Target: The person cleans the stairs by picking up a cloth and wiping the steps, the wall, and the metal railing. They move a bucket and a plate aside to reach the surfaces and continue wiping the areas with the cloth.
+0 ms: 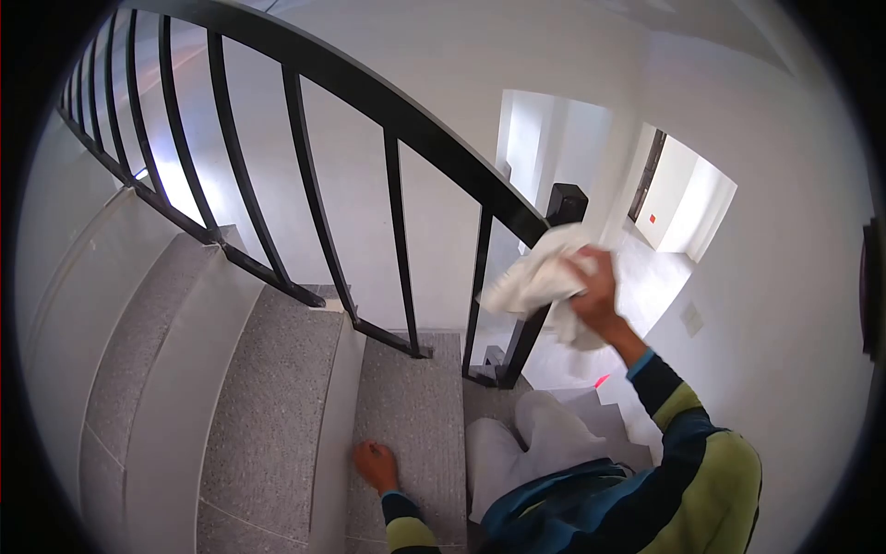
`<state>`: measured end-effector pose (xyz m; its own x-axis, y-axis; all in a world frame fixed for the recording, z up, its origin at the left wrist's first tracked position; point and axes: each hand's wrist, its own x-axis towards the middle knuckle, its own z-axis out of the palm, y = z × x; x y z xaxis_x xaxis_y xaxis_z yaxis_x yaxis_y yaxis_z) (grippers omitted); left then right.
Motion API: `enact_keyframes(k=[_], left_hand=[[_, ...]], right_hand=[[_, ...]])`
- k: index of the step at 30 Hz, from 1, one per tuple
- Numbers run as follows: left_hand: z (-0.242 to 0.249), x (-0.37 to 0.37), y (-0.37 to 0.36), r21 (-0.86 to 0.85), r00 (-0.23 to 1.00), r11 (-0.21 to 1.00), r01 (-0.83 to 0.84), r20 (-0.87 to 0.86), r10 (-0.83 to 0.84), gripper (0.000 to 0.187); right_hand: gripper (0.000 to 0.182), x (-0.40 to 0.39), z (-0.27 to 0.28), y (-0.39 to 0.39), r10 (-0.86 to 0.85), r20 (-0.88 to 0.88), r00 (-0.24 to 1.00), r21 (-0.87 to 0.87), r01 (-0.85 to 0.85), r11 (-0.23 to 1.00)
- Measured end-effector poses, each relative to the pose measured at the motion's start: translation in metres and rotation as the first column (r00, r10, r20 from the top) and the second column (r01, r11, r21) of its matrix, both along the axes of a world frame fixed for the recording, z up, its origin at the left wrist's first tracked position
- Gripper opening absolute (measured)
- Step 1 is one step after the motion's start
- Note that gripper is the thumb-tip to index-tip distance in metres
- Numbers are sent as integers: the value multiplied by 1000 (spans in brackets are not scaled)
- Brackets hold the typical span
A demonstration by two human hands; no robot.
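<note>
A crumpled white cloth is gripped in my right hand, fingers closed around it. The cloth lies against the lower end of the black handrail, close to the top of the square end post. It is slightly blurred, and some of it hangs down beside the post. My left hand rests low on a grey speckled stair step, its fingers curled in with nothing visible in them.
Black balusters run up along the stair edge to the upper left. Further steps climb on the left. My knees are on the lower steps. Behind the post are a white wall and doorways; a dark object sits at the far right.
</note>
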<state>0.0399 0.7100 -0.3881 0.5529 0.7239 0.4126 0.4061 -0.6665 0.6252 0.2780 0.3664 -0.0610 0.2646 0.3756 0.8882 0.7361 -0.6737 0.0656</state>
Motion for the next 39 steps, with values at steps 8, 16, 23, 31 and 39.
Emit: enact_keyframes(k=[8, 16, 23, 31, 39], left_hand=[[1, -4, -2, 47, 998, 998, -47, -27, 48, 10], [5, -3, -5, 29, 990, 998, -61, -124, 64, 10], [-1, -5, -4, 26, 994, 998, -49, -92, 51, 12], [21, -4, -10, -55, 994, 995, -80, -77, 76, 10], [-8, 0, 3, 43, 990, 992, -121, -64, 123, 13]], right_hand=[[66, 41, 73, 32, -171, -121, 978, 130, 187, 974], [36, 60, 72, 31, -91, -9, 996, 329, 88, 940], [26, 71, 75, -1, 300, -142, 943, 463, -205, 862], [68, 43, 58, 53, -331, -76, 941, 421, 331, 845], [48, 35, 41, 21, -78, -44, 996, 260, 86, 962]])
